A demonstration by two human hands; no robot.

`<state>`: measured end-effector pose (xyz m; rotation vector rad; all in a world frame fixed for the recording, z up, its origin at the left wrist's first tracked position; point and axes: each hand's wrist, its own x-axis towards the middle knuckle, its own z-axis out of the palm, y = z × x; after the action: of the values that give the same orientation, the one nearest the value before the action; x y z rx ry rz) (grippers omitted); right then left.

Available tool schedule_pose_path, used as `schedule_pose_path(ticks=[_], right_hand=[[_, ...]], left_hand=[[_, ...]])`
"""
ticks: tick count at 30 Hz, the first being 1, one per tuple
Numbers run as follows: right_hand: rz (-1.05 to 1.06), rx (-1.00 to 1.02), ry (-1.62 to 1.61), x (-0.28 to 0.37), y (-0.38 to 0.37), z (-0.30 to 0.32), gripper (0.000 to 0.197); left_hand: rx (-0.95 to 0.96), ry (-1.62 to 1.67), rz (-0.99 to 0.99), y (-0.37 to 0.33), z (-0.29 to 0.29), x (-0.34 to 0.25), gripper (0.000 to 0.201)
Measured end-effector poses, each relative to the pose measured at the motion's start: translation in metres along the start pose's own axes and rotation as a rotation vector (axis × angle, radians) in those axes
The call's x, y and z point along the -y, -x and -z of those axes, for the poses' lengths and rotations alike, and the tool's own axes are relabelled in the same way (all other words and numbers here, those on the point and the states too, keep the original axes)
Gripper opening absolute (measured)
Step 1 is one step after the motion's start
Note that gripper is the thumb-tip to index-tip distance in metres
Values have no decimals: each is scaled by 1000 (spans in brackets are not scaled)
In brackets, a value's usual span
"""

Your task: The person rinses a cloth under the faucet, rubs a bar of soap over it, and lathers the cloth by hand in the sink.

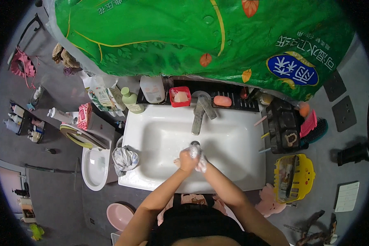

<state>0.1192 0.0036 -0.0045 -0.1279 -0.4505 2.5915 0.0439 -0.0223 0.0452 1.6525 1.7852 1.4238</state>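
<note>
Centrally, soapy hands inside sink rim.

A: Where does the view sit?
B: On the head, looking straight down at the sink, close above it.
A: A second view?
B: Only this one.

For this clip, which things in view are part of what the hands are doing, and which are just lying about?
In use:
left hand and right hand, pressed together and covered in white lather
white sink beneath them
faucet above the basin

Lying about:
crumpled cloth on the sink's left edge
orange soap bar
green bottle
yellow basket
toilet
pink basin
</note>
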Motion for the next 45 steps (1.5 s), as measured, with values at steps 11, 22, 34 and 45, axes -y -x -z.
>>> schedule_pose_path(ticks=[11,22,34,45], right_hand=[[-42,-772,234,54,14,-33,43],[-184,-958,923,12,17,-46,52],[310,-895,868,16,16,-39,25],[-97,-399,1837,39,18,-34,32]], left_hand=[[735,918,1121,-8,46,72,48],[381,1436,1058,9,53,53,34],[97,619,569,7,58,39,28],[670,-136,47,-4,71,66,29]])
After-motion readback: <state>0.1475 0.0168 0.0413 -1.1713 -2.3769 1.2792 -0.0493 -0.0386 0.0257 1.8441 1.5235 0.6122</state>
